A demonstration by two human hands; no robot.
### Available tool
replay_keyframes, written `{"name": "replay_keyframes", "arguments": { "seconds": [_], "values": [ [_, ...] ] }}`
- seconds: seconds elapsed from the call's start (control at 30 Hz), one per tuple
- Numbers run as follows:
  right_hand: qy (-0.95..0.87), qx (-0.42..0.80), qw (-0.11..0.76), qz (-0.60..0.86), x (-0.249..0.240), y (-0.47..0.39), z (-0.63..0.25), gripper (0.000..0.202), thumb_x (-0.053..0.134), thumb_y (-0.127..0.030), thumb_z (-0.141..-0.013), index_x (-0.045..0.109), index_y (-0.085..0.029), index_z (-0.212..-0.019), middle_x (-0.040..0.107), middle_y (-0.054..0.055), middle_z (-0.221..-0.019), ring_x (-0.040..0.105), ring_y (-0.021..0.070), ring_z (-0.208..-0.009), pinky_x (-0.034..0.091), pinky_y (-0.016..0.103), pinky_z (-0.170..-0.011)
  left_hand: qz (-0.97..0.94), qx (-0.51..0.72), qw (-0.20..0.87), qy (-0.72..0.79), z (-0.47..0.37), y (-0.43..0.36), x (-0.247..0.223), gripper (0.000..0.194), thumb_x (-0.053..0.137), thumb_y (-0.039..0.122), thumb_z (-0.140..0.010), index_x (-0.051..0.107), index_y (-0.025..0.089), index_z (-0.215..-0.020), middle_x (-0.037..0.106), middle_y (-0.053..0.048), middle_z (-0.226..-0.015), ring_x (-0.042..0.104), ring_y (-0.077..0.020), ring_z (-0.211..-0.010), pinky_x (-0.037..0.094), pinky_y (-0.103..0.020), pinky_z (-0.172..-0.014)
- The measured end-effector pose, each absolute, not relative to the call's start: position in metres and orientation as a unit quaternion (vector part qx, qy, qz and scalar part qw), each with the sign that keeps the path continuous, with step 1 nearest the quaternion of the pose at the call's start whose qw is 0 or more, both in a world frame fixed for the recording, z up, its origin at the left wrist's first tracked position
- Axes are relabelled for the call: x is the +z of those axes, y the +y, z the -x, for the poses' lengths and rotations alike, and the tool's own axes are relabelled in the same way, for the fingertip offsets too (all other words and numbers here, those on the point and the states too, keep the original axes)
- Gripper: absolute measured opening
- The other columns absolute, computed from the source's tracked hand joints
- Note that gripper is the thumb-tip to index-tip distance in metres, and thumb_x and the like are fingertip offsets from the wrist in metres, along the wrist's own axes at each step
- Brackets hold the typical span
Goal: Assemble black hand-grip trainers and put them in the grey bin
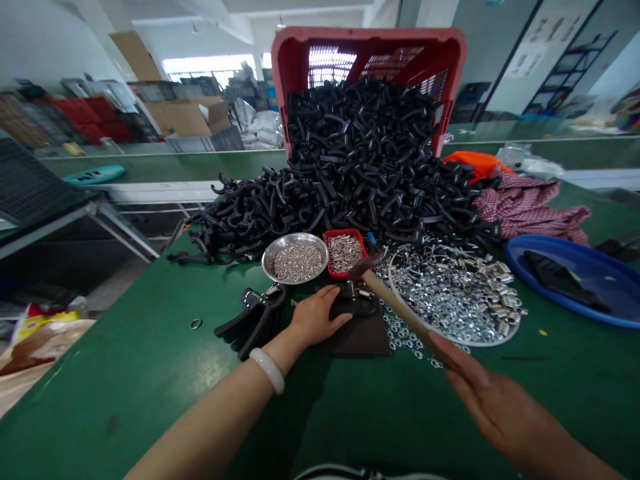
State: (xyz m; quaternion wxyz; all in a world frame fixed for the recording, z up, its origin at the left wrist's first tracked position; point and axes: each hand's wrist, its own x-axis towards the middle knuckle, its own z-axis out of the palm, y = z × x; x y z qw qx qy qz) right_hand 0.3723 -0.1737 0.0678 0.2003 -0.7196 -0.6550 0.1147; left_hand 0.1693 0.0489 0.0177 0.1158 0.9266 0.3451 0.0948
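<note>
"Where's the work?"

"On the dark block (357,341): a black piece (366,308) with a small spring (365,293) lies at its twelve o'clock end."

"And the hands?"

"The left hand (316,317), at nine o'clock from the block, rests its fingers against the piece; whether they pinch it, I can't tell. The right hand (493,397), at four, has its fingers wrapped round the wooden handle of the hammer (403,310)."

"How would they handle?"

"The piece looks like light, stiff plastic, perhaps slightly slick; I'd take its arm, clear of the spring. The hammer is probably head-heavy, with good purchase toward the handle's end, where it's held."

"Any writing?"

"The wall sign (547,39), at one o'clock, is too blurred to read. I can make out no brand."
</note>
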Motion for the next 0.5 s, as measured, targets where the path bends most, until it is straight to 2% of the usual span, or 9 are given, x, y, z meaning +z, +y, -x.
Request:
{"name": "replay_keyframes", "arguments": {
  "seconds": [0.1,0.2,0.27,0.37,0.43,0.5],
  "values": [
    [-0.680,0.177,0.159,0.693,0.0704,-0.1678,-0.3723,0.048,0.031,-0.024,-0.089,0.029,-0.032,-0.136,0.059,-0.001,-0.115,0.058,0.0210,-0.099,0.052,0.036,-0.080,-0.925,0.072,0.120,0.353,-0.1711,0.0501,0.0206,0.062,0.047,0.057,-0.076,0.043,0.021,-0.126,0.048,-0.006,-0.130,0.054,-0.0230,-0.108,0.048,-0.034,-0.084],
    [-0.669,0.131,0.209,0.701,0.0722,-0.1665,-0.3701,0.049,0.032,-0.025,-0.089,0.027,-0.030,-0.138,0.053,0.001,-0.123,0.054,0.0209,-0.105,0.050,0.034,-0.084,-0.919,0.069,0.125,0.367,-0.1726,0.0506,0.0209,0.065,0.051,0.058,-0.072,0.042,0.022,-0.126,0.047,-0.006,-0.130,0.056,-0.0235,-0.104,0.048,-0.034,-0.082],
    [-0.655,0.100,0.221,0.715,0.0684,-0.1662,-0.3688,0.048,0.032,-0.026,-0.089,0.029,-0.026,-0.137,0.055,0.005,-0.120,0.058,0.0224,-0.100,0.052,0.035,-0.081,-0.917,0.071,0.126,0.371,-0.1731,0.0509,0.0201,0.066,0.053,0.057,-0.071,0.043,0.022,-0.126,0.047,-0.006,-0.130,0.055,-0.0238,-0.105,0.048,-0.034,-0.082],
    [-0.659,0.147,0.169,0.718,0.0636,-0.1635,-0.3698,0.047,0.030,-0.028,-0.089,0.032,-0.027,-0.136,0.061,0.005,-0.111,0.063,0.0226,-0.089,0.054,0.037,-0.075,-0.917,0.068,0.129,0.371,-0.1734,0.0511,0.0190,0.065,0.053,0.056,-0.072,0.044,0.021,-0.125,0.048,-0.006,-0.129,0.055,-0.0238,-0.105,0.048,-0.033,-0.082],
    [-0.666,0.183,0.146,0.708,0.0649,-0.1625,-0.3707,0.047,0.029,-0.029,-0.090,0.030,-0.031,-0.136,0.062,0.002,-0.111,0.063,0.0219,-0.090,0.054,0.037,-0.075,-0.916,0.067,0.128,0.373,-0.1735,0.0511,0.0181,0.064,0.053,0.057,-0.072,0.044,0.021,-0.125,0.048,-0.006,-0.129,0.056,-0.0239,-0.104,0.048,-0.034,-0.081],
    [-0.660,0.175,0.163,0.712,0.0668,-0.1637,-0.3702,0.048,0.030,-0.030,-0.089,0.028,-0.032,-0.137,0.060,0.001,-0.115,0.061,0.0221,-0.094,0.054,0.037,-0.076,-0.916,0.071,0.124,0.375,-0.1735,0.0508,0.0172,0.065,0.053,0.057,-0.072,0.044,0.021,-0.125,0.047,-0.006,-0.130,0.056,-0.0240,-0.103,0.049,-0.034,-0.080]
  ]
}}
